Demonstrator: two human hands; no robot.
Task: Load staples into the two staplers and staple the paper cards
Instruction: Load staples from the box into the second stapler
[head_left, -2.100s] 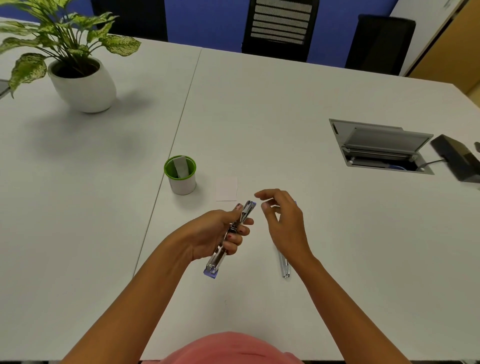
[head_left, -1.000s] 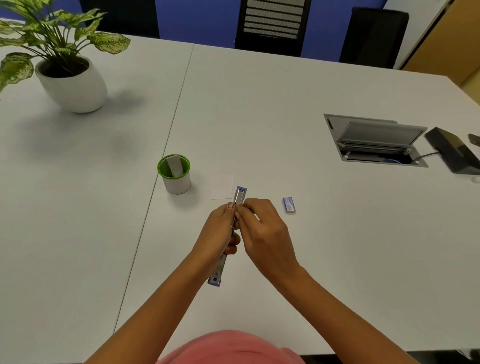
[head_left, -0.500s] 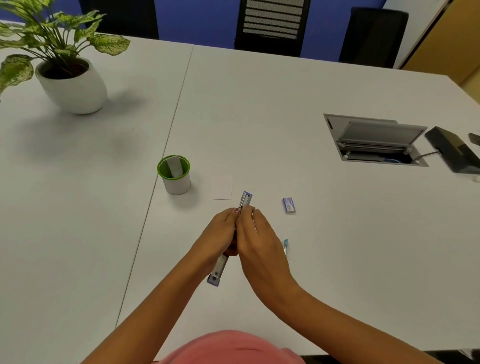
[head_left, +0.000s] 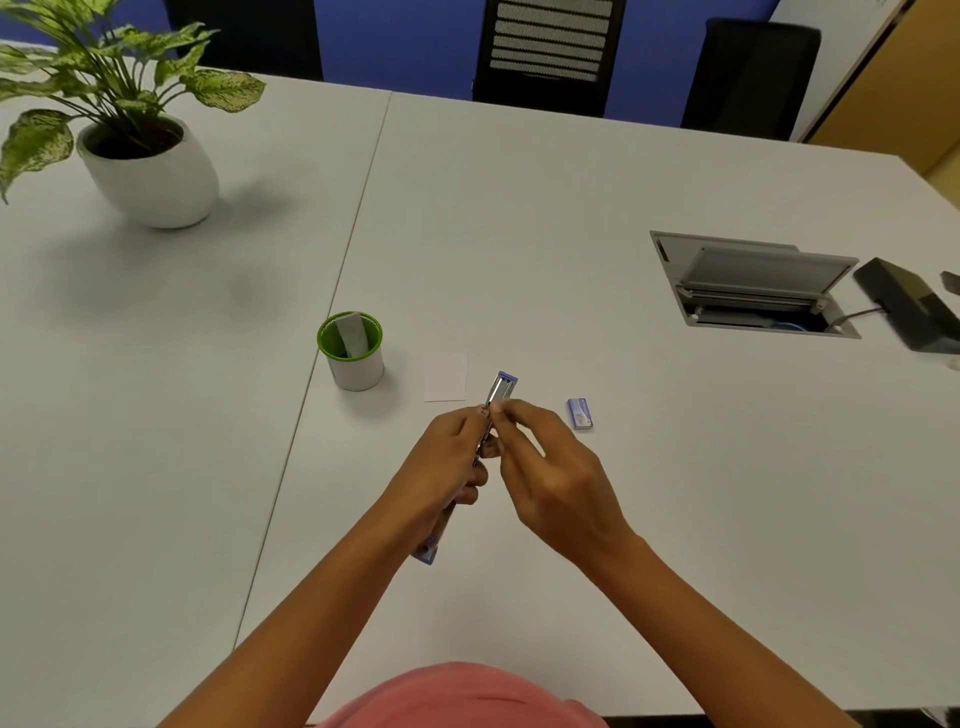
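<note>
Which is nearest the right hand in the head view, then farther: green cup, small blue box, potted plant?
1. small blue box, just beyond the right hand, slightly right.
2. green cup, off to the left.
3. potted plant, far left corner.

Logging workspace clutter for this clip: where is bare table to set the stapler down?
Bare table: between the staple box and the cable hatch, and left of the green cup below the potted plant. Crowded: cup, paper card and held stapler mid-table.
</note>
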